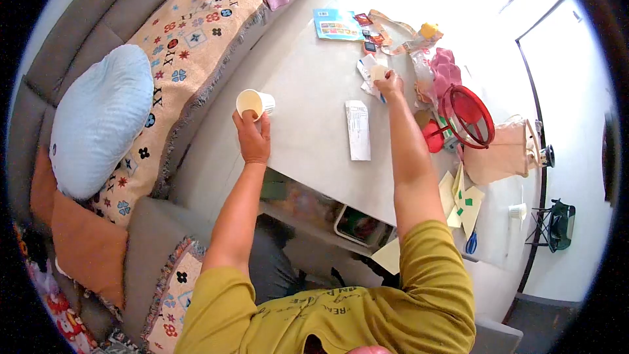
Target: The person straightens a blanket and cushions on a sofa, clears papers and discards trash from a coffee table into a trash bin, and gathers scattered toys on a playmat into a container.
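A pale, smooth desk [301,131] spans the middle of the frame and reaches up toward its top. At upper centre lies a light-blue printed sheet [336,25], with small red and dark pieces [369,38] just beside it. A narrow white printed slip [358,131] lies near the centre. Right of centre rest yellowish paper pieces [466,206], with a blue-handled tool [471,243] just below.

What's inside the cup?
In the cup, you can see its pale inner wall. A finger of the left hand seems to dip past the rim. Whatever is behind that finger is covered.
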`<act>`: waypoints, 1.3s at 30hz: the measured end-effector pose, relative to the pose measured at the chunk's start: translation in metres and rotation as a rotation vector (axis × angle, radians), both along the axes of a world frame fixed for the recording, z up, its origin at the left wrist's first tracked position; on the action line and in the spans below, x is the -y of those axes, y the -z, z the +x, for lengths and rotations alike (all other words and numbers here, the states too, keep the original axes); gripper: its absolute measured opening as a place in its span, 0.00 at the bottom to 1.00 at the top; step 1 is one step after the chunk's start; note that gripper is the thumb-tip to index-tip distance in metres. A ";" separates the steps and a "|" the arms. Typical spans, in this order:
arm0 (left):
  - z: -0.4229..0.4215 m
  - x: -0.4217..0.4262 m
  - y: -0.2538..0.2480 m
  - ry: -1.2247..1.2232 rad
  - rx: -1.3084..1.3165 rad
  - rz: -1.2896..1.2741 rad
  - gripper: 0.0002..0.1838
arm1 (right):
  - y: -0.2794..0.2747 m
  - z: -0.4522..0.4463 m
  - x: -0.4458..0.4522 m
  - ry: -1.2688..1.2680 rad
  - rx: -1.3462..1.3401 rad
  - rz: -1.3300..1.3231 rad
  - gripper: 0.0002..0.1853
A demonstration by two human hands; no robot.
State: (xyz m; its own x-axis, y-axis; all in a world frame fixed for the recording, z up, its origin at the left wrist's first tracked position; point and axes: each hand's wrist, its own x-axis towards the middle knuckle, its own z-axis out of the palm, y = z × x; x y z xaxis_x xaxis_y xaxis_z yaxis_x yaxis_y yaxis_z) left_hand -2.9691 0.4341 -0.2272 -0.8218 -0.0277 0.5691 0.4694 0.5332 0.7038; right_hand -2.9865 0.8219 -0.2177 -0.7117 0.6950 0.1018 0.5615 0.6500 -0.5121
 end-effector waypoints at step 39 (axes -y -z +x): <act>0.006 0.001 -0.005 0.043 -0.048 -0.056 0.14 | -0.008 0.142 0.131 -0.209 -0.441 -0.393 0.21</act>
